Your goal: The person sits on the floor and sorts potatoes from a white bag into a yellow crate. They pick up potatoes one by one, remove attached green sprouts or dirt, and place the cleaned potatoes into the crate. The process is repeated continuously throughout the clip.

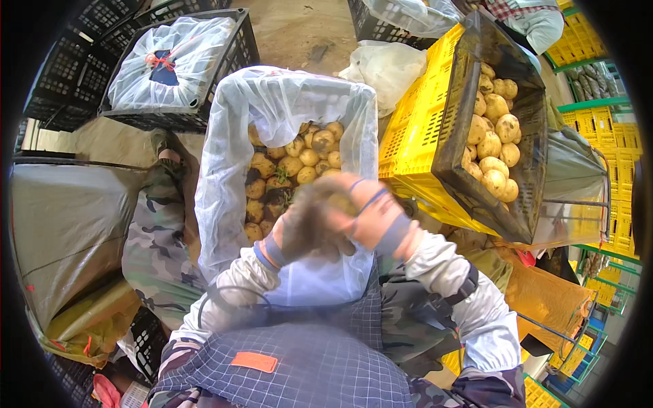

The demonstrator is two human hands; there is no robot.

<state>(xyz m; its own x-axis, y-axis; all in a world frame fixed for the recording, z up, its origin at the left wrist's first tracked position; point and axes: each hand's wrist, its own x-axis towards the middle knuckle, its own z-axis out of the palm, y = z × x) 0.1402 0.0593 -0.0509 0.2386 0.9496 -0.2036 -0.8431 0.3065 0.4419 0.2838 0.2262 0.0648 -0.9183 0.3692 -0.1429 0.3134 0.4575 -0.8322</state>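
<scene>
My left hand (296, 229) and my right hand (370, 217) are close together over the near end of a crate lined with thin white plastic (359, 107). Both are blurred, with blue bands or glove edges at the wrists. A round yellowish-brown thing, probably a potato (343, 203), shows between them; which hand bears it cannot be told. Below lie many potatoes (308, 157), some caked with dark soil, with a green sprig (280, 176) among them. At the right a tilted dark crate (449, 127) holds paler potatoes (494, 145).
Yellow plastic crates (413, 122) stand under the dark crate. A black crate (247, 46) at the upper left holds a white liner tied with red string (160, 61). Crumpled white plastic (385, 71) lies beyond the lined crate. Another person's sleeve (543, 30) shows at the upper right.
</scene>
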